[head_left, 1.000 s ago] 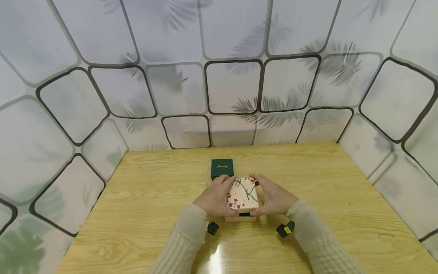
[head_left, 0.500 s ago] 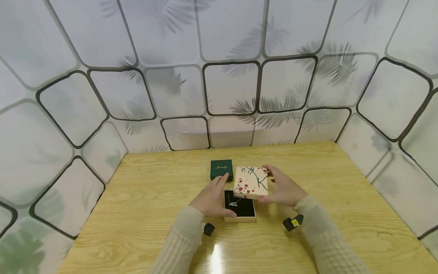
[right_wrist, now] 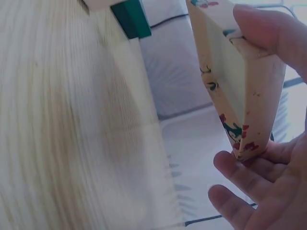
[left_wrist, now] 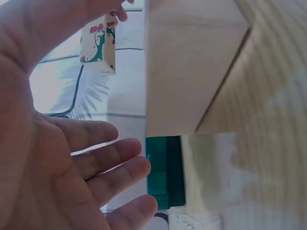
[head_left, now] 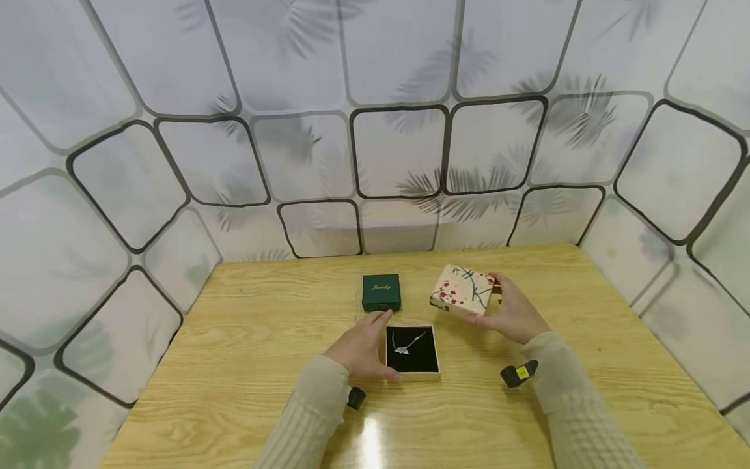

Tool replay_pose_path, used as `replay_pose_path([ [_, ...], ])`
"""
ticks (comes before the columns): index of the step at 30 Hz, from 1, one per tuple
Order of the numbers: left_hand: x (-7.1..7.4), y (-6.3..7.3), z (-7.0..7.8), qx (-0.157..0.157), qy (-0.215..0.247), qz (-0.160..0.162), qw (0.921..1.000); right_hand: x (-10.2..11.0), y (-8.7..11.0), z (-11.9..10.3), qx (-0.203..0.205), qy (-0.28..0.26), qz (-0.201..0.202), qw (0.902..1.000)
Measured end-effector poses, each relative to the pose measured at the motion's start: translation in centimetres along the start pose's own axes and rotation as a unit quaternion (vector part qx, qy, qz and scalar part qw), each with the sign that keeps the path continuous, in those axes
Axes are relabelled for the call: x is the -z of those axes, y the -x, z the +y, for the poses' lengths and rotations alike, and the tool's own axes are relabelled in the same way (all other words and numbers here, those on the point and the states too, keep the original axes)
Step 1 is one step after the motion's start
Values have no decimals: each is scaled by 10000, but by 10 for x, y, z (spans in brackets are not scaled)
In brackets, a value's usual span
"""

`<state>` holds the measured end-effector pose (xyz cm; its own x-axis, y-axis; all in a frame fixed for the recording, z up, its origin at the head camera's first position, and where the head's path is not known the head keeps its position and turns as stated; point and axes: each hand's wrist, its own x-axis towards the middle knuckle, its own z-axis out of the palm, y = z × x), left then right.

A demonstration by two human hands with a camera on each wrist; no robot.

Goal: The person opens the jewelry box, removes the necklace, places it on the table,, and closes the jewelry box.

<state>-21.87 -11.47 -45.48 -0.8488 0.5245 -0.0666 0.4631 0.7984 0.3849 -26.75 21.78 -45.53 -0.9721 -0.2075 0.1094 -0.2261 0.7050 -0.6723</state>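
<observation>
A cream box lid [head_left: 463,290] printed with red blossoms and green branches is held up over the table by my right hand [head_left: 515,314]. In the right wrist view, thumb and fingers pinch opposite sides of the lid [right_wrist: 261,91], whose hollow underside shows. The cream box base [head_left: 413,376] sits uncovered on the table. Inside it, a silver necklace [head_left: 402,350] with a pendant lies on black padding. My left hand [head_left: 363,348] is beside the base's left side, fingers extended. The left wrist view shows its palm and loosely spread fingers next to the box wall [left_wrist: 187,72].
Behind the base stands a dark green box [head_left: 381,291] with gold "Jewelry" lettering. A thin chain [head_left: 358,299] lies along its left side. The wooden table [head_left: 263,326] meets a patterned cloth backdrop [head_left: 398,150] at the back and sides.
The lid has come off the base and moved up and right with my right hand, revealing the necklace. My left hand has let go of the box and shifted slightly left.
</observation>
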Motion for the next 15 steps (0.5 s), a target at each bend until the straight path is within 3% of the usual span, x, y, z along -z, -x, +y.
replay_pose_path([
  [15,-9,-3,0,124,-23,-201,9997,16,-6,26,-667,0,398,9970],
])
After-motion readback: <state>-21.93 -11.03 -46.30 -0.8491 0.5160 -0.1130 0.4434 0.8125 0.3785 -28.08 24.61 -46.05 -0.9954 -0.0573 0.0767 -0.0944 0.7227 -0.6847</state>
